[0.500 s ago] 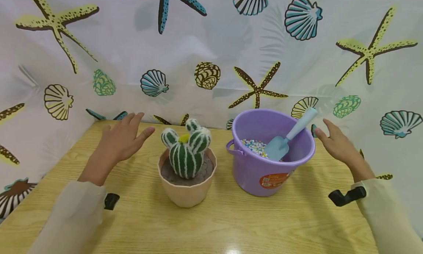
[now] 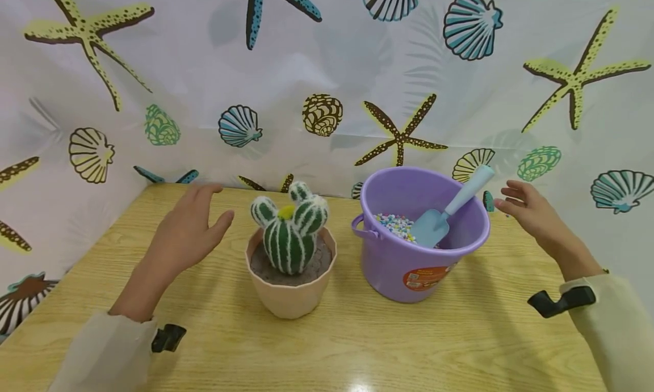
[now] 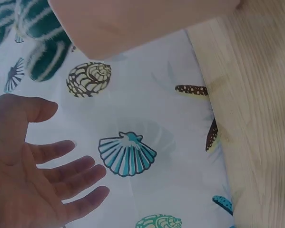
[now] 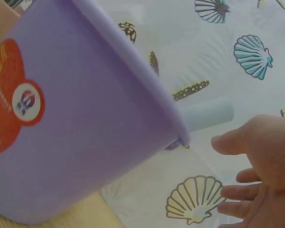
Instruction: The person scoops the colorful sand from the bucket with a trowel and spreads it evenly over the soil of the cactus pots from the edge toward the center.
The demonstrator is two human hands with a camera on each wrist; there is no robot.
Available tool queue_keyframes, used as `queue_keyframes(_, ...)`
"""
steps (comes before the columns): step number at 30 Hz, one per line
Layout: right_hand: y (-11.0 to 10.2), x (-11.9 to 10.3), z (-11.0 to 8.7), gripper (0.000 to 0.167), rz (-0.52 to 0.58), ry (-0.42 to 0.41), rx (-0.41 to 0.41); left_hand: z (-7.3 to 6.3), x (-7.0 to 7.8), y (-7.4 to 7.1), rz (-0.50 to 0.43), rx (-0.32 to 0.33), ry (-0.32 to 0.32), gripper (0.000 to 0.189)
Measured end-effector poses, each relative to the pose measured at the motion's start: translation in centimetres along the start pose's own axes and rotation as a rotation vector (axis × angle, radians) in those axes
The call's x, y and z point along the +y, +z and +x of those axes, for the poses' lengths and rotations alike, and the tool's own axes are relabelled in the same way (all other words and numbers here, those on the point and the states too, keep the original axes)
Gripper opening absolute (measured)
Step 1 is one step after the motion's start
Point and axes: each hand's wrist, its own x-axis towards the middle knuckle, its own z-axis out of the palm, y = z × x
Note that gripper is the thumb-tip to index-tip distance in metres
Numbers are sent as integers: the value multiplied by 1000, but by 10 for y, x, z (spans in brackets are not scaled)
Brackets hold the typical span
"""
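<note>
Head view: smooth purple bucket (image 2: pixel 393 273) is seen right of faceted pot (image 2: pixel 290 300), planted with fuzzy white-ribbed cactus (image 2: pixel 289 249); wood-grained table (image 2: pixel 306 358) beneath. Scoop (image 2: pixel 455 206) is leaned in bucket, blade among tiny beads (image 2: pixel 392 225), long axis slanted, handle directed up-right past rim. Left hand (image 2: pixel 186 230) near pot and right hand (image 2: pixel 535 217) near bucket held empty, fingers loose. In right wrist view, blade is hidden by bucket; in left, pot is cut off.
</note>
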Motion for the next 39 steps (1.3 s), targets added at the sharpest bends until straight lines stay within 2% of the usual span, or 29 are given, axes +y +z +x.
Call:
queue_keyframes(5, -3, -1, 1, 75, 85, 36, 17, -14, 10, -3, -114, 38, -32, 50)
queue_keyframes(10, -2, -2, 3, 70, 124, 48, 46, -25, 23, -4, -199, 85, -45, 40)
queue_keyframes(16, 1, -9, 3, 66, 179, 41, 102, -36, 42, 0, -217, 190, 9, 24)
queue_keyframes(22, 0, -18, 4, 76, 231, 62, 51, -41, 57, 2, -219, 248, 85, 13)
queue_keyframes(29, 3, -23, 5, 85, 237, 76, 3, -45, 76, 2, -243, 217, 142, 9)
queue_keyframes(39, 10, -31, 7, 78, 231, 52, -8, -52, 104, 11, -295, 148, 202, 7)
